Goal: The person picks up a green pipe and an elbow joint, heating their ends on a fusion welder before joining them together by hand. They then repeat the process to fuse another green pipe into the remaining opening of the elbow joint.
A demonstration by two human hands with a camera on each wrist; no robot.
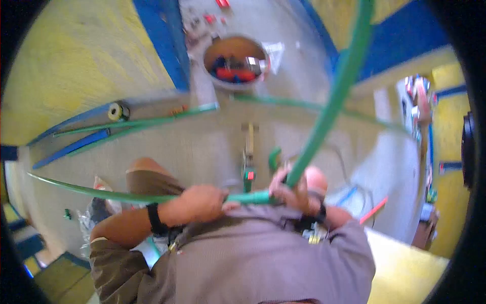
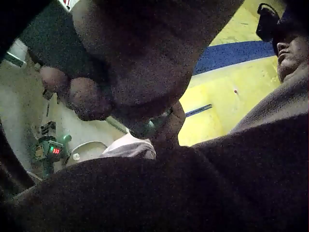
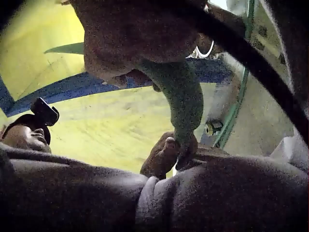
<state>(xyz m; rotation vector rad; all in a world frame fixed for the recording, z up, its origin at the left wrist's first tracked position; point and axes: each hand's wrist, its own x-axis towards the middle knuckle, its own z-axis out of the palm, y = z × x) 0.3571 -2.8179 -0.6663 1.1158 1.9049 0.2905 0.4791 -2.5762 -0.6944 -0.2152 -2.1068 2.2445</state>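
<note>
My left hand (image 1: 197, 205) grips a long green plastic pipe (image 1: 116, 196) that runs off to the left at lap height. Beside it, my right hand (image 1: 293, 191) holds a second green pipe (image 1: 339, 96), which rises steeply to the upper right. Between the hands, the green pieces meet at a bend; in the right wrist view an elbow-shaped green fitting (image 3: 186, 96) spans from one hand to the other. Fingers hide part of the joint. On the floor in front stands a green pipe-welding tool (image 1: 248, 169) with a lit red display.
A bucket (image 1: 206, 63) of tools stands ahead. More green pipes (image 1: 136, 123) and a blue strip (image 1: 71, 149) lie across the floor. Near the welding tool is a small green fitting (image 1: 274, 158). A wire spool (image 1: 118, 111) sits left, a red stick (image 1: 374, 210) right. Yellow-and-blue walls (image 1: 91, 45) enclose the space.
</note>
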